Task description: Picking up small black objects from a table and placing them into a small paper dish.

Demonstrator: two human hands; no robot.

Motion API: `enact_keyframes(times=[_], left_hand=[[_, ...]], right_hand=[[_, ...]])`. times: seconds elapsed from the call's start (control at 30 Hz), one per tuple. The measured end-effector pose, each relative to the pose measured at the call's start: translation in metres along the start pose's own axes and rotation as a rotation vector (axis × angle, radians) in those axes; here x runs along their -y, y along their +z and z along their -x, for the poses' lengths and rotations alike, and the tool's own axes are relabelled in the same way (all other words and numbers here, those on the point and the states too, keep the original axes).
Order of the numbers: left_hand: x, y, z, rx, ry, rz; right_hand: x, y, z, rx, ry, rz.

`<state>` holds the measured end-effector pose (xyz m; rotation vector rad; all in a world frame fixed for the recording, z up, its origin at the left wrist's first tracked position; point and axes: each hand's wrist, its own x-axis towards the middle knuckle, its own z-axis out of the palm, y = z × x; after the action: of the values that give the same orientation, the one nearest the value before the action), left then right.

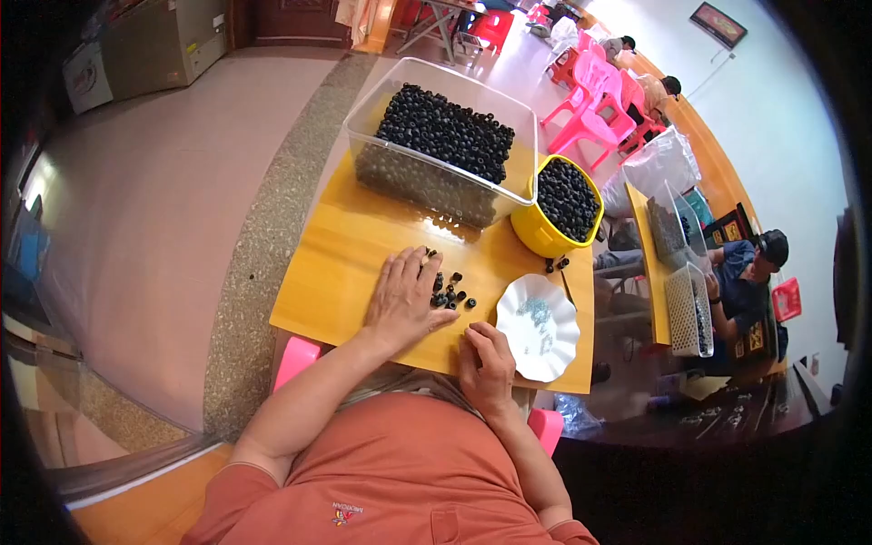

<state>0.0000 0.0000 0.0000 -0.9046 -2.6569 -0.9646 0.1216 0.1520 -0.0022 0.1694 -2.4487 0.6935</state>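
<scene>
My left hand lies spread on the wooden table beside a loose cluster of small black cylindrical parts, its fingers along their left side. My right hand is closed at the table's near edge, with fingers curled; anything inside it is hidden. Just right of it sits a white scalloped dish holding tiny clear bluish pieces. Beyond my hands, a large clear plastic bin is heaped with similar black parts. A yellow tub next to it holds more of them.
A few black parts and a thin dark tool lie by the tub. On the right, another person sits at a table with a white perforated basket. Pink chairs stand farther back; large cartons are at far left.
</scene>
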Motion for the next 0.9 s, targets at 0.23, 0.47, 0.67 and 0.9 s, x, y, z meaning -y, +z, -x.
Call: enact_keyframes(times=[0.23, 0.47, 0.67, 0.9], left_hand=[[-0.001, 0.0, 0.0, -0.029, 0.045, 0.033], [0.001, 0.001, 0.003, -0.013, 0.083, 0.095], [-0.001, -0.004, 0.003, -0.031, 0.081, 0.133], [0.001, -0.004, 0.005, -0.052, 0.083, 0.172]], right_hand=[[-0.004, -0.006, -0.002, 0.018, 0.0, -0.052], [-0.013, -0.003, -0.01, 0.018, 0.025, -0.025], [-0.006, 0.004, -0.023, 0.03, 0.067, 0.005], [-0.007, 0.013, -0.036, 0.076, 0.144, 0.119]])
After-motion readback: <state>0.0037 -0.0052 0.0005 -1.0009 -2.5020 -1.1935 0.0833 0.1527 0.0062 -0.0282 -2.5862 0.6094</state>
